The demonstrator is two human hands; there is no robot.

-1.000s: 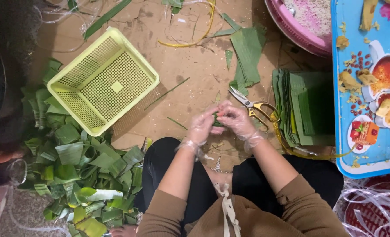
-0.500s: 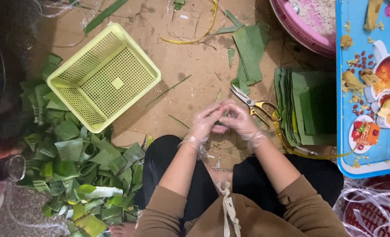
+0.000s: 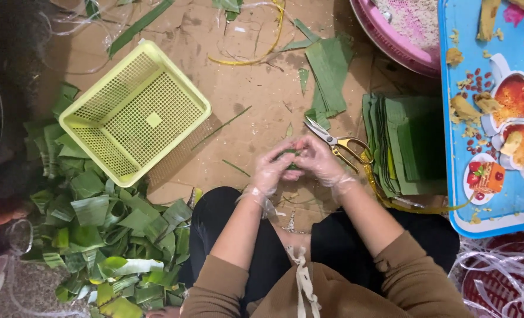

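Cardboard floor (image 3: 244,94) | both hands (image 3: 297,162) still cupping green leaf piece (image 3: 288,158) | unchanged

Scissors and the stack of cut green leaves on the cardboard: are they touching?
Cannot tell. In the head view the scissors' gold handles reach the left edge of the stack of cut green leaves, but a yellow strip and shadow there hide any contact or gap.

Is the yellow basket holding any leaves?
No, the yellow basket is empty; cut leaf pieces lie piled on the floor beside it.
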